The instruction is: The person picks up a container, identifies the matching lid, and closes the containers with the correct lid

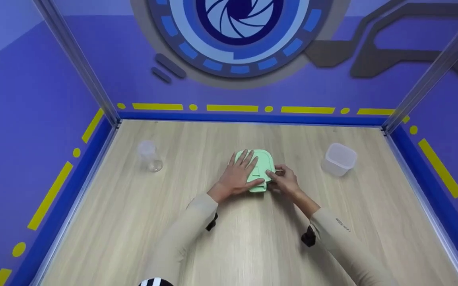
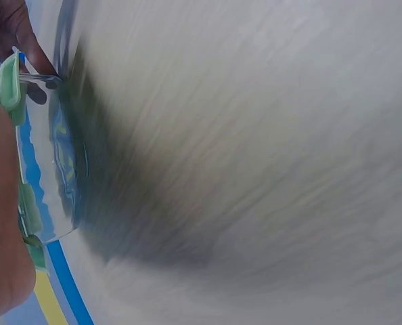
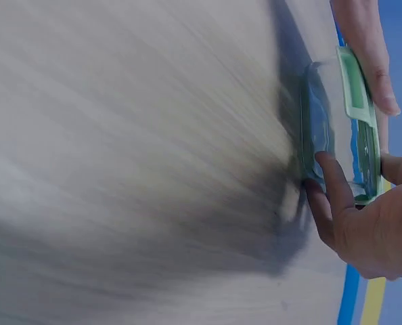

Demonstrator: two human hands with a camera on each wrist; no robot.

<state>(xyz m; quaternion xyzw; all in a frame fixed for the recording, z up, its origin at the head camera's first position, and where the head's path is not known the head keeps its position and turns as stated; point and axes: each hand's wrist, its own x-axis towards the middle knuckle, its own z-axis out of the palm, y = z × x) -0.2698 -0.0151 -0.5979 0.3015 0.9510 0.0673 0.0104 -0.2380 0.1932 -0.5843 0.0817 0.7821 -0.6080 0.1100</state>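
A clear food container with a green lid sits on the table before me. My left hand lies over the lid's left part, fingers straight and spread. Its thumb reaches toward a latch flap at the near edge. At the right side my right hand grips the container, its thumb on the lid and its fingers against the clear wall, as the right wrist view shows. More green flaps line the lid's edge in the left wrist view. My left palm hides part of the lid.
A translucent square tub stands to the right on the wooden table. At the left is a clear, bottle-like vessel, hard to make out. Blue-purple panels wall in the back and both sides.
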